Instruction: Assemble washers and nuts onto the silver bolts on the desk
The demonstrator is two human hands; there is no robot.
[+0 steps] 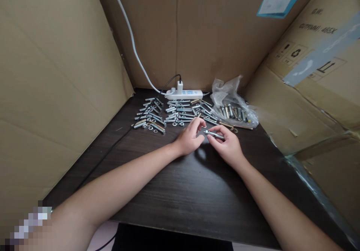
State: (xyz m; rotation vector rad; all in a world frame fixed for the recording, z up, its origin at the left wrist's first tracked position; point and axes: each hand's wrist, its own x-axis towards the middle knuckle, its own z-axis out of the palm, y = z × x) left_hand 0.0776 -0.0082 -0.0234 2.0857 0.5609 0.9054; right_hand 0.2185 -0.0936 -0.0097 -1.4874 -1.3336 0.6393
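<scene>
My right hand (229,146) pinches an expansion bolt (216,134) between thumb and fingers, a little above the dark table. The bolt lies nearly level, and its nut-and-washer end points left. Just left of that end is my left hand (189,136), its fingers curved and the thumb apart from them, with nothing visible between. Beyond the hands lie sleeves and bolts (184,110) in rough rows, with loose washers (174,124) and nuts among them. Another group of metal sleeves, bolts and washers (155,131) spreads to the left.
A clear plastic bag (236,108) with several assembled bolts rests at the back right. A white power strip (185,94) with a plugged-in charger stands behind the rows. A black cable (112,146) crosses the table's left side. Cardboard walls (157,37) enclose the left, back and right.
</scene>
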